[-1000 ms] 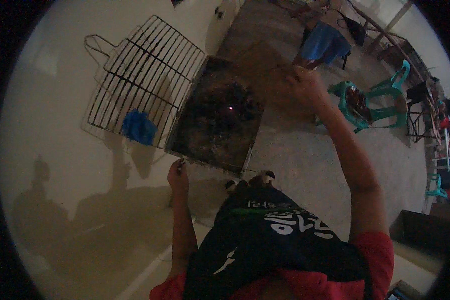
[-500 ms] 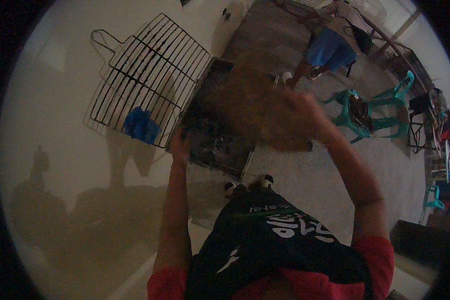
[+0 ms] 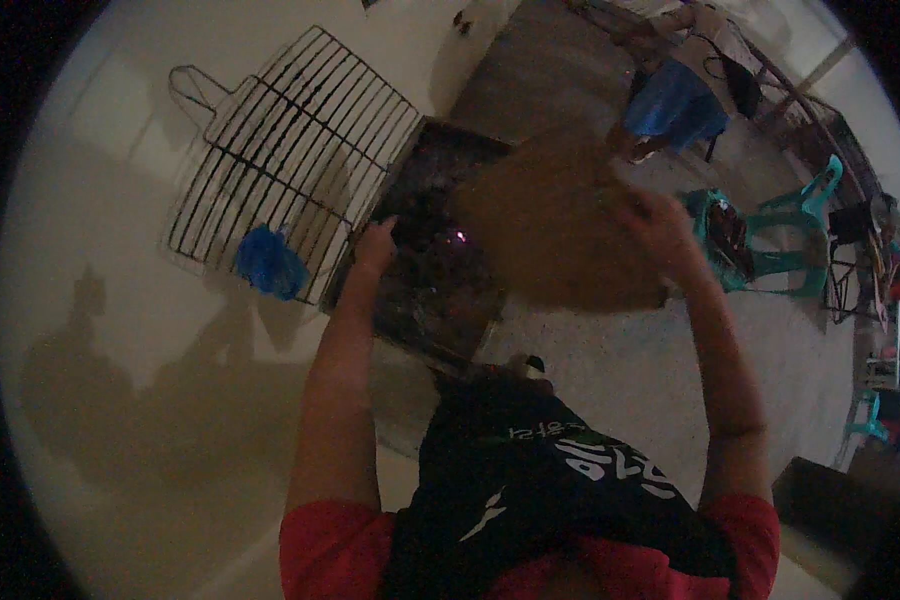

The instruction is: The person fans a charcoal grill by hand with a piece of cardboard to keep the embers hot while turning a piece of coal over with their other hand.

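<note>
Cardboard [image 3: 550, 230] extends leftward from right grip [image 3: 660, 225], clasping 1 edge; left grip [image 3: 375, 246] over dark box [image 3: 425, 180], hold unclear.

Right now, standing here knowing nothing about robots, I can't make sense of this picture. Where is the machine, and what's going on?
There is no machine here, only a person's two bare hands. A wide fisheye camera worn on the head looks down past the person's dark apron, so straight edges bend near the rim.

The right hand holds a brown flat sheet, blurred. The left hand is over the near-left side of a dark tray; whether it grips anything is too dark to tell. Inside the tray shows a small bright spot.

To the left is a wire rack with a crumpled blue thing at its lower edge. Another person is farther off.
</note>
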Demonstrator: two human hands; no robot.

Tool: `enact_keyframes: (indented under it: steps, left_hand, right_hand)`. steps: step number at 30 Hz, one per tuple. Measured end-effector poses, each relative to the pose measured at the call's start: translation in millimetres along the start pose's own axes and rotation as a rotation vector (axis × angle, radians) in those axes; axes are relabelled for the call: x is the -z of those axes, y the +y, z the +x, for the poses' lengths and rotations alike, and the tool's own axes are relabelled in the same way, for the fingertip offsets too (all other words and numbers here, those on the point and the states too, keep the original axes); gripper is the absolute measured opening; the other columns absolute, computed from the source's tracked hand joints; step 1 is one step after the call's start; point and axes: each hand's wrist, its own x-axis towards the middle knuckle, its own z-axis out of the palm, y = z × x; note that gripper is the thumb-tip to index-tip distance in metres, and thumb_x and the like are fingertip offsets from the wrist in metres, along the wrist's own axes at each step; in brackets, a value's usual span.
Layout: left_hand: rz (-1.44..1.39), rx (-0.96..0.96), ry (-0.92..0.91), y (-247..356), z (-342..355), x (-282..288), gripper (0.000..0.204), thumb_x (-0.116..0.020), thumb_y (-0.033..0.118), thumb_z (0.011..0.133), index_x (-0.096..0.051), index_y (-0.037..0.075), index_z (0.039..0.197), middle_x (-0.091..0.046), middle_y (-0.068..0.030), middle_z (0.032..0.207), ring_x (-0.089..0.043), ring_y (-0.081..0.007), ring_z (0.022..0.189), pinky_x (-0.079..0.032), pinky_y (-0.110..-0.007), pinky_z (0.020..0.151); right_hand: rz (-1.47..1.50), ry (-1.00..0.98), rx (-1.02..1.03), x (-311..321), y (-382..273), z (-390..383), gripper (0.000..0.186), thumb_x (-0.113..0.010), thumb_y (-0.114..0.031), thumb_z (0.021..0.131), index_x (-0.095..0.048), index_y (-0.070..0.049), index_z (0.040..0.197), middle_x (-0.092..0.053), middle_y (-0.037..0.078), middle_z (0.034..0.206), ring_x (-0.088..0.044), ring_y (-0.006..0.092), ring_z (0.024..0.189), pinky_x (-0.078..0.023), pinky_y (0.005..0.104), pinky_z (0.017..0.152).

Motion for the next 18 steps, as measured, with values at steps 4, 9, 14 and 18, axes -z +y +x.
enact_keyframes:
  steps: [4,9,14,18]
  left_hand:
    - [0.185,-0.119,-0.097,-4,21,-1,0.044,-0.049,0.004,0.069,-0.049,0.017,0.110,-0.049,-0.0184,0.100,-0.051,-0.0330,0.088,-0.042,-0.041,0.077]
    - [0.246,-0.284,-0.120,-20,32,-6,0.035,-0.048,0.007,0.070,-0.051,0.013,0.105,-0.051,-0.0163,0.097,-0.051,-0.0325,0.090,-0.043,-0.040,0.077]
    - [0.217,-0.247,-0.190,-8,38,-4,0.029,-0.048,0.008,0.070,-0.053,0.010,0.099,-0.052,-0.0160,0.095,-0.052,-0.0307,0.089,-0.042,-0.041,0.077]
    - [0.143,-0.283,-0.097,-11,36,-1,0.027,-0.048,0.008,0.070,-0.053,0.007,0.097,-0.053,-0.0164,0.093,-0.053,-0.0299,0.088,-0.042,-0.040,0.077]
  right_hand:
    - [-0.156,0.207,0.047,8,-5,-5,0.025,-0.052,-0.022,0.075,-0.054,0.000,0.084,-0.057,0.019,0.074,-0.056,0.0323,0.069,-0.042,0.0337,0.061]
    - [-0.003,0.159,0.020,-10,1,-12,0.025,-0.053,-0.021,0.074,-0.055,0.001,0.085,-0.056,0.020,0.073,-0.057,0.0313,0.068,-0.042,0.0338,0.059]
    - [-0.125,0.164,-0.070,-15,-18,-16,0.025,-0.052,-0.021,0.074,-0.054,0.000,0.088,-0.058,0.018,0.076,-0.057,0.0285,0.071,-0.043,0.0350,0.061]
    - [-0.194,0.020,-0.046,-22,-18,-28,0.026,-0.051,-0.021,0.074,-0.053,0.000,0.089,-0.058,0.018,0.076,-0.057,0.0265,0.071,-0.043,0.0356,0.061]
